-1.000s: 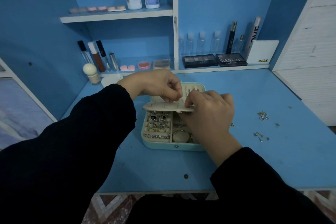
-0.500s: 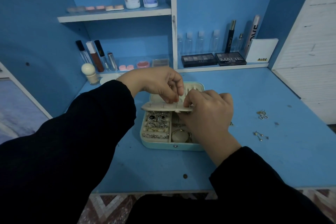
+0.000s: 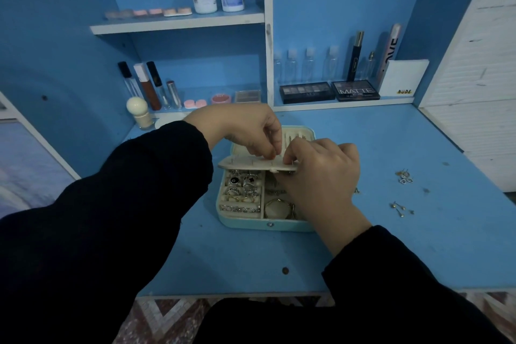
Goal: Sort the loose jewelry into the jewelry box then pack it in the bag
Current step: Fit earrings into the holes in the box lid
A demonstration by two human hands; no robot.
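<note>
Head view: jewelry box (image 3: pixel 265 225) open on counter (image 3: pixel 391 254); right grip (image 3: pixel 324 176) pinches its earring flap (image 3: pixel 245 165), left grip (image 3: pixel 240 131) pinched just above, likely on a stud. Sorting step. Next: loose earrings (image 3: pixel 404 176) right of box need fine pinches.

Home vanity: blue desk (image 3: pixel 391 246), makeup palettes (image 3: pixel 307 91)

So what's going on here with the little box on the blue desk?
A person in black sleeves is sorting jewelry into an open jewelry box on the desk. The right hand holds the edge of the box's cream flap; the left hand pinches at its top, at something too small to make out. Rings sit in the box's left side. Two small groups of earrings lie loose on the desk to the right. No bag is in view.
</note>
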